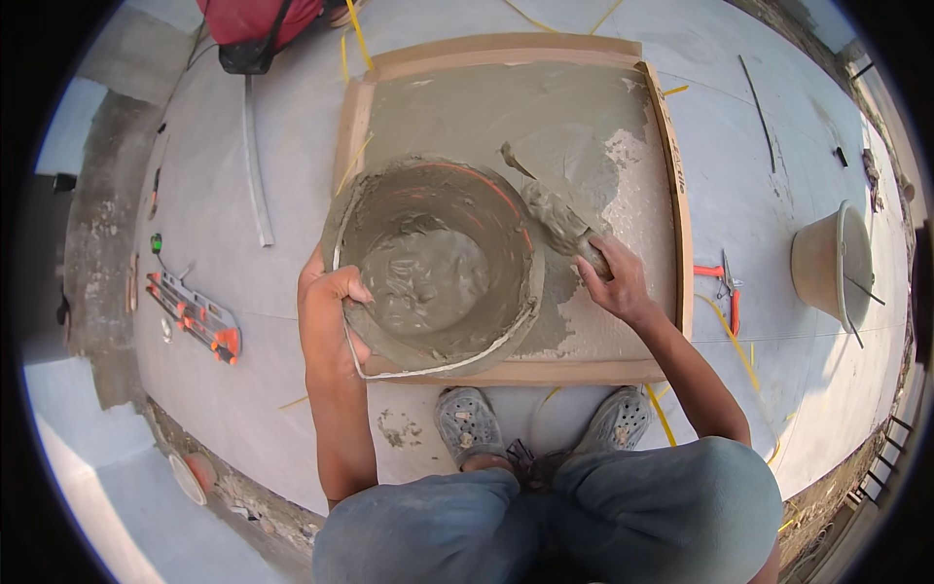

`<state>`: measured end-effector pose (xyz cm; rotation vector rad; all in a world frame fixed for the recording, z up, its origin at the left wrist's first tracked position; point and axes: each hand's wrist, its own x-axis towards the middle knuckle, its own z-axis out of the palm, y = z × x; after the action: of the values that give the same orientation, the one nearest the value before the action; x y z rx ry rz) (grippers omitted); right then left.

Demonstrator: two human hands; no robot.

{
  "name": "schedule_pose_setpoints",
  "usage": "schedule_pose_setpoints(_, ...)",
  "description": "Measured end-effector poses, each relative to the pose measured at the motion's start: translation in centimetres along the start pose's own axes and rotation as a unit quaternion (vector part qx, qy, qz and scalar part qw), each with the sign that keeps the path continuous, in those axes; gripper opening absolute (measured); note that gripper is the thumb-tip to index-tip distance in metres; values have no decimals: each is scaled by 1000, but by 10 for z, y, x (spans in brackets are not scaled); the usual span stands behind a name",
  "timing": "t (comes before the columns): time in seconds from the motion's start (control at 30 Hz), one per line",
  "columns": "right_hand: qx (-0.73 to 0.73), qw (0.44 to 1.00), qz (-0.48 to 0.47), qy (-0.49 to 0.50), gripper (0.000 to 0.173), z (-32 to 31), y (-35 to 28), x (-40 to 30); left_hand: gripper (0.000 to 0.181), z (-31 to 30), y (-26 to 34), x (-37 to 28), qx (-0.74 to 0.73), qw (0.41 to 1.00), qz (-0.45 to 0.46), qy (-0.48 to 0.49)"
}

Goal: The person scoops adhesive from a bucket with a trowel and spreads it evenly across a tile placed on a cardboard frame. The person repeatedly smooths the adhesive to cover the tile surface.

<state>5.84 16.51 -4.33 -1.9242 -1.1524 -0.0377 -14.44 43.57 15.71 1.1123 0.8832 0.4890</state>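
Observation:
My left hand [341, 292] grips the near left rim of a bucket [525, 292], which is tilted so its mouth faces me. Wet grey mortar [427, 277] lies inside and coats its walls. In my right hand [616, 281] is the handle of a trowel [558, 215] caked with mortar, just right of the bucket's rim. Both are over a large tile [638, 212] framed by cardboard edging [682, 219]. Grey mortar [503, 102] covers the tile's far and middle parts; its right and near right parts show a textured pale surface.
A second bucket [824, 255] stands at the right. Red-handled pincers [735, 306] and another red-handled tool [708, 271] lie beside the tile. At left are an orange-and-grey tool [197, 317] and a metal strip [255, 168]. Yellow straps [737, 343] lie around. A person in red [255, 22] is at the top left.

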Motion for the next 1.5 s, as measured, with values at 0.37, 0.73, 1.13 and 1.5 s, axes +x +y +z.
schedule_pose_setpoints(0.37,-59,971,-205,-106,44,-20,19,22,79,2,-8,-17,-52,997,-50,32)
schedule_pose_setpoints(0.73,-111,940,-251,-203,32,-74,19,2,78,-38,-15,-43,-70,996,-59,17)
schedule_pose_setpoints(1.13,-185,915,-278,-225,33,-135,-3,15,80,-63,-7,-60,-100,994,-23,40)
schedule_pose_setpoints(1.5,272,888,124,-350,45,-100,-72,63,81,-63,-1,-57,-52,998,17,20)
